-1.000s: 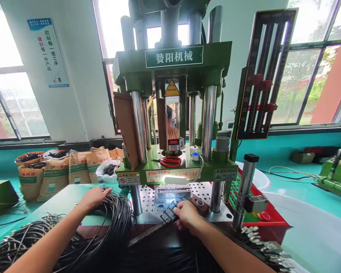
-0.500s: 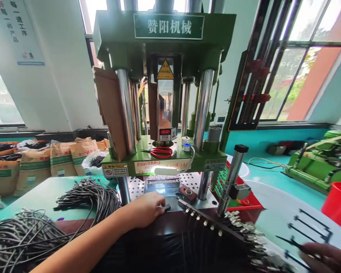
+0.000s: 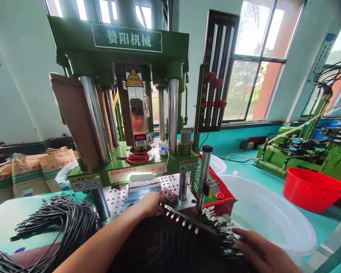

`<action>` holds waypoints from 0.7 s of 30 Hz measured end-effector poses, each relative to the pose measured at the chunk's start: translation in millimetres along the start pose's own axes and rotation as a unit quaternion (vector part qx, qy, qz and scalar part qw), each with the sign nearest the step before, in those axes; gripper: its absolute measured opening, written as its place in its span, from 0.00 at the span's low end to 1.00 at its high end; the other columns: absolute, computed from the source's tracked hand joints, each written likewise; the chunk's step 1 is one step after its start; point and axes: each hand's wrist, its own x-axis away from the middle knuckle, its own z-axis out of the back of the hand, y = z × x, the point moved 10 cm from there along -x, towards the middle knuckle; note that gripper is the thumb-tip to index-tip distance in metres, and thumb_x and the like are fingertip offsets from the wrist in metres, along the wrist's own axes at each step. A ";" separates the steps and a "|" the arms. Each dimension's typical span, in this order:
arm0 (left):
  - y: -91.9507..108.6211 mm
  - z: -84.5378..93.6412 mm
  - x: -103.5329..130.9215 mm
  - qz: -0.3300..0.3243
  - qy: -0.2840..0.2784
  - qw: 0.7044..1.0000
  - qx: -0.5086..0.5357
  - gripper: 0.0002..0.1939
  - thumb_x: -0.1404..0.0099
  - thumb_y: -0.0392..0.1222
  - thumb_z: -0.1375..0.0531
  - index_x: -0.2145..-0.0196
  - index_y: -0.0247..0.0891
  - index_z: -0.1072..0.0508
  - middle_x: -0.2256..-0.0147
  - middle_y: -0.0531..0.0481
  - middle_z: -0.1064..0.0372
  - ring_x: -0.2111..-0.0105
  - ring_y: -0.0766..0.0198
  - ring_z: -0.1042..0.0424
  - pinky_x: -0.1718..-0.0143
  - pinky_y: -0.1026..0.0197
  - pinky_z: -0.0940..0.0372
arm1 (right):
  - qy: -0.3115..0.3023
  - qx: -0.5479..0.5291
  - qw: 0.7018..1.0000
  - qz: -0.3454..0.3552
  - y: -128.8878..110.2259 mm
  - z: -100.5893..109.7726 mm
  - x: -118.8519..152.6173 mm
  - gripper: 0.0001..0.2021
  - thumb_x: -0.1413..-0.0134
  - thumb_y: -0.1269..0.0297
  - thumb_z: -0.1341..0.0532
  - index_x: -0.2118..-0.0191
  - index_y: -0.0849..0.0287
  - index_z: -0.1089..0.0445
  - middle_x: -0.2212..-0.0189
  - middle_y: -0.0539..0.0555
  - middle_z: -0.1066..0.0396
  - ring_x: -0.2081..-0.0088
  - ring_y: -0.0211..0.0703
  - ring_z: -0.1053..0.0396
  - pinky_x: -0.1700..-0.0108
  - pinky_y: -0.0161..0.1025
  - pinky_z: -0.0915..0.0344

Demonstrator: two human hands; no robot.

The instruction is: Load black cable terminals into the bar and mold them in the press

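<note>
My left hand has its fingers closed at the near end of a long dark bar, in front of the press bed. Several cables with small metal end fittings hang in a row from this bar. My right hand, somewhat blurred, reaches in from the lower right with fingers stretched out. Its fingertips are at a bundle of cables with silvery ends; whether they touch it is hard to tell. Just beyond my left hand lies a brown block with a metal ring, beside a metal mould on the perforated plate.
The green press rises ahead, with red-handled pliers on its platen. Black cables are heaped at left. To the right stand a metal post, a red control box, a large white tub and a red tub.
The view has turned right. My right hand has let go of the branched black plastic pieces and moved to the cable bundle. My left hand has shifted right, from a small dark piece to the bar's end.
</note>
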 end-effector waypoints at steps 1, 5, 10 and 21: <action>-0.3 -0.4 -1.4 0.003 0.000 1.000 0.007 0.12 0.36 0.46 0.40 0.60 0.36 0.28 0.59 0.48 0.29 0.58 0.59 0.30 0.54 0.50 0.34 | -0.023 0.004 0.999 0.027 -23.9 -12.9 -9.5 0.21 0.43 0.50 0.46 0.48 0.51 0.29 0.50 0.54 0.27 0.49 0.50 0.31 0.47 0.41 0.36; -4.5 4.7 2.4 0.020 0.027 0.996 0.077 0.13 0.35 0.46 0.42 0.56 0.35 0.30 0.55 0.47 0.31 0.57 0.58 0.30 0.55 0.50 0.33 | -0.044 0.028 0.997 0.052 -62.1 -46.5 -37.3 0.19 0.48 0.59 0.44 0.53 0.60 0.26 0.52 0.62 0.27 0.50 0.56 0.31 0.45 0.49 0.39; -42.7 24.3 48.7 0.071 0.105 0.965 0.231 0.12 0.36 0.45 0.40 0.60 0.34 0.30 0.62 0.49 0.31 0.63 0.62 0.30 0.61 0.55 0.32 | -0.034 -0.147 0.988 0.037 -68.5 -58.3 -69.1 0.19 0.45 0.55 0.48 0.56 0.58 0.28 0.77 0.52 0.26 0.75 0.46 0.28 0.71 0.40 0.32; -134.9 37.8 125.0 0.261 0.339 0.766 0.480 0.11 0.32 0.45 0.45 0.59 0.34 0.33 0.70 0.54 0.35 0.78 0.72 0.36 0.78 0.67 0.38 | 0.017 -0.188 0.977 0.101 -166.0 -139.9 -188.0 0.11 0.38 0.60 0.43 0.56 0.60 0.30 0.60 0.54 0.28 0.62 0.42 0.29 0.58 0.45 0.31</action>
